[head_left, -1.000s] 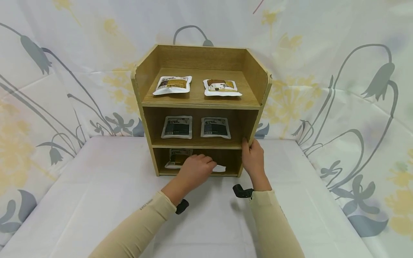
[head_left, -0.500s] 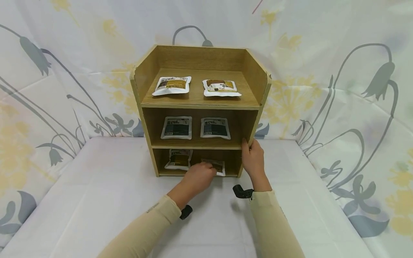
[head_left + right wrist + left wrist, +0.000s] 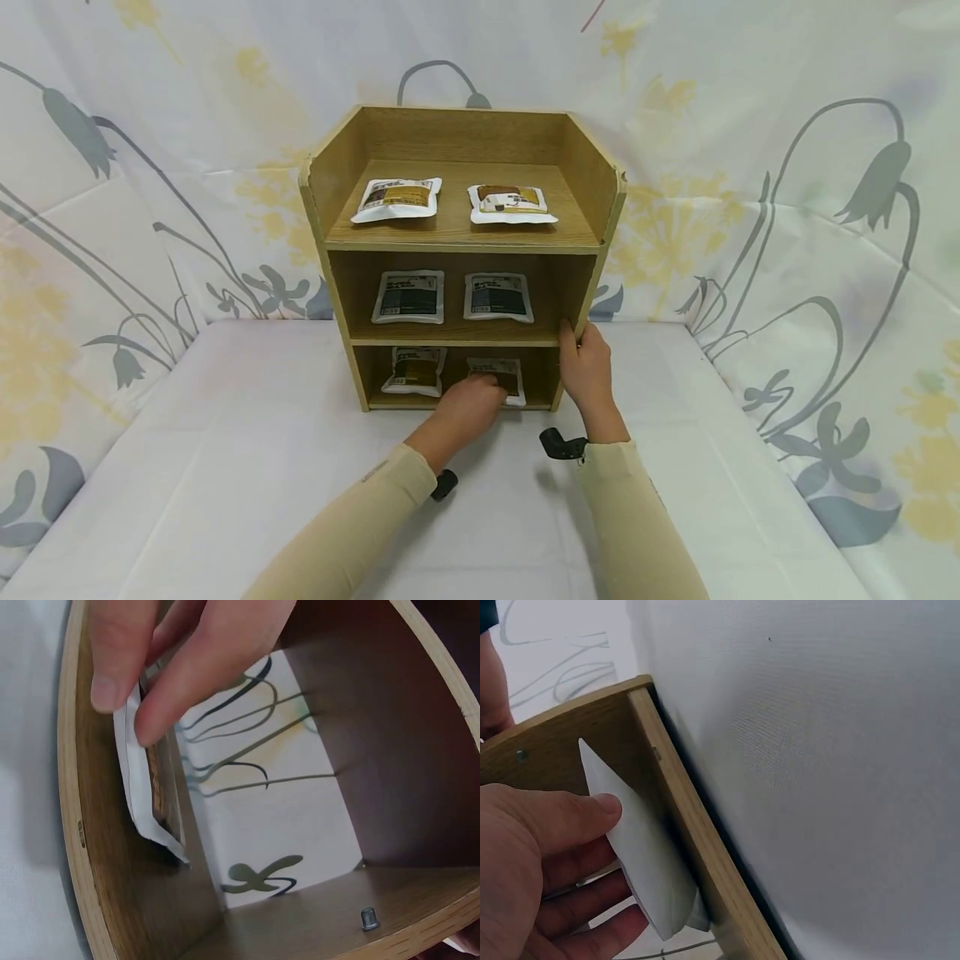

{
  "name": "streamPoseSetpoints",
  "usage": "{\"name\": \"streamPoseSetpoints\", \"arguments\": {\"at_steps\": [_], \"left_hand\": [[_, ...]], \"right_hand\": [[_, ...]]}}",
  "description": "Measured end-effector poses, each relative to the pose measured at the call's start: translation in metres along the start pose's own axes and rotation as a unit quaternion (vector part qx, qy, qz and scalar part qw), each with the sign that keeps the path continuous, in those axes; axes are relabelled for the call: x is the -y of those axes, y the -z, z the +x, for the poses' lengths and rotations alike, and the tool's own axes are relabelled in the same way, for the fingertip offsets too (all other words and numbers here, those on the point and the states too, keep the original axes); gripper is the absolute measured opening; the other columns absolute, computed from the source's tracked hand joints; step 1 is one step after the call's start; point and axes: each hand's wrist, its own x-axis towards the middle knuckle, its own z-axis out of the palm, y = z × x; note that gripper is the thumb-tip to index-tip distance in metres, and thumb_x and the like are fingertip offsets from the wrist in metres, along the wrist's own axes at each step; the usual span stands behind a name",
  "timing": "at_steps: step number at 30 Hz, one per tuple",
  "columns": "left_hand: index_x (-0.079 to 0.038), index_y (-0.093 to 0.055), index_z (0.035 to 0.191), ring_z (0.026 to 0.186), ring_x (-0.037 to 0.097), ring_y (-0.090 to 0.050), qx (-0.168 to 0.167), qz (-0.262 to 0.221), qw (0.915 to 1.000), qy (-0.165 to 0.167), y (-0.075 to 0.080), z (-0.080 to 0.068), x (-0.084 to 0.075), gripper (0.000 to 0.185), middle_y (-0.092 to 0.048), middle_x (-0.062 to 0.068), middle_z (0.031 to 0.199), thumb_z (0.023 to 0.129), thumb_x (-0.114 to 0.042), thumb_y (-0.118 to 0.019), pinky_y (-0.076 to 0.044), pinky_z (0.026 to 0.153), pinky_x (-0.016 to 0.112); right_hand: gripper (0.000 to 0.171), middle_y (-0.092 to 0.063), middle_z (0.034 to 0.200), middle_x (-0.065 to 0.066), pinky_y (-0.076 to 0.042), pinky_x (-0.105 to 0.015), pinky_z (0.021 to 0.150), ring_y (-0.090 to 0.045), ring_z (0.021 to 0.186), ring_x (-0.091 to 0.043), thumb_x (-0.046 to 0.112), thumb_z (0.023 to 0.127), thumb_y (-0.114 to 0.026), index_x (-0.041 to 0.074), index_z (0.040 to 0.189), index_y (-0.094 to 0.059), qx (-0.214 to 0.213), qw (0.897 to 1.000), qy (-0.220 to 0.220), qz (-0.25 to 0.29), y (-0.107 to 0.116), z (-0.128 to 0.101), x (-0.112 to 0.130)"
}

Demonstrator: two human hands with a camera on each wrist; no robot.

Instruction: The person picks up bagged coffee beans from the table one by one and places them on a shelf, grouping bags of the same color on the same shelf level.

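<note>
A worktop (image 3: 225, 467) covered in smooth white cloth fills the lower part of the head view. Behind and on both sides hangs a pale fabric backdrop (image 3: 787, 167) printed with grey bell-shaped flowers and faded yellow blossoms, creased in places.

At the back of the worktop stands a small wooden shelf unit (image 3: 330, 208) with an oak-grain finish, three levels, an open front and slanted side walls at the top. Each level carries two flat, rectangular sealed pouches lying side by side: white with brown labels on the top level (image 3: 396, 198), grey with dark labels on the middle level (image 3: 409, 297).

On the bottom level, the left pouch (image 3: 415, 370) lies flat by itself. The right-hand pouch (image 3: 501, 375) lies just beside it, and the left hand (image 3: 468, 408) reaches into the opening and grasps its near edge, thumb on one face and fingers on the other; the left wrist view shows this grip clearly on the plain white face of the pouch.

The right hand (image 3: 587, 375) grips the front right upright of the shelf unit, its fingers curled around the wooden edge at the height of the middle level. Both forearms wear beige sleeves (image 3: 352, 533).
</note>
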Motion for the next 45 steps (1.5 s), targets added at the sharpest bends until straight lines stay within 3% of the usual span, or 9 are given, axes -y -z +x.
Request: {"name": "streamPoseSetpoints", "arguments": {"at_steps": [11, 18, 30, 37, 42, 45], "left_hand": [[-0.016, -0.075, 0.103, 0.094, 0.018, -0.067, 0.059, -0.029, 0.9976, 0.022, -0.005, 0.016, 0.004, 0.020, -0.070, 0.001, 0.103, 0.096, -0.008, -0.057, -0.056, 0.080, 0.028], [-0.014, -0.075, 0.098, 0.089, 0.016, -0.068, 0.050, -0.029, 0.9979, 0.030, -0.009, 0.020, 0.007, 0.019, -0.072, 0.001, 0.098, 0.094, -0.006, -0.059, -0.057, 0.074, 0.027], [-0.016, -0.073, 0.106, 0.094, 0.019, -0.067, 0.077, -0.023, 0.9956, 0.048, -0.017, 0.027, 0.007, 0.020, -0.069, 0.001, 0.104, 0.096, -0.009, -0.058, -0.056, 0.079, 0.031], [-0.018, -0.071, 0.111, 0.093, 0.020, -0.067, 0.084, -0.010, 0.9951, 0.051, -0.020, 0.030, 0.007, 0.021, -0.068, 0.001, 0.108, 0.097, -0.011, -0.057, -0.057, 0.074, 0.034], [-0.021, -0.070, 0.112, 0.098, 0.018, -0.066, 0.074, 0.022, 0.9960, 0.045, -0.020, 0.030, 0.008, 0.019, -0.067, -0.002, 0.109, 0.095, -0.019, -0.061, -0.056, 0.079, 0.036], [-0.021, -0.070, 0.109, 0.097, 0.018, -0.066, 0.051, 0.037, 0.9975, 0.031, -0.017, 0.027, 0.009, 0.017, -0.067, -0.002, 0.105, 0.093, -0.022, -0.064, -0.055, 0.083, 0.037]], "right_hand": [[0.055, -0.061, 0.105, -0.020, -0.053, -0.049, 0.073, -0.062, 0.091, -0.035, 0.046, 0.102, -0.034, -0.001, 0.118, -0.059, 0.003, 1.000, -0.003, -0.009, -0.001, 0.001, -0.002], [0.054, -0.062, 0.106, -0.020, -0.054, -0.050, 0.073, -0.062, 0.092, -0.035, 0.045, 0.102, -0.035, 0.000, 0.118, -0.059, 0.000, 1.000, 0.004, -0.003, -0.001, 0.001, -0.003], [0.052, -0.062, 0.104, -0.020, -0.054, -0.049, 0.071, -0.062, 0.089, -0.034, 0.044, 0.102, -0.036, 0.000, 0.114, -0.060, -0.001, 1.000, 0.005, -0.003, 0.000, 0.002, -0.004], [0.052, -0.063, 0.104, -0.019, -0.054, -0.048, 0.070, -0.062, 0.088, -0.034, 0.045, 0.102, -0.035, 0.001, 0.113, -0.060, 0.001, 1.000, 0.001, -0.007, 0.001, 0.005, -0.006], [0.057, -0.063, 0.111, -0.020, -0.054, -0.049, 0.075, -0.063, 0.095, -0.035, 0.051, 0.101, -0.034, 0.002, 0.116, -0.059, 0.016, 1.000, -0.010, -0.014, 0.002, 0.009, -0.009], [0.060, -0.062, 0.113, -0.020, -0.054, -0.050, 0.077, -0.063, 0.098, -0.036, 0.055, 0.100, -0.033, 0.003, 0.119, -0.057, 0.027, 0.999, -0.018, -0.025, 0.005, 0.010, -0.011]]}}
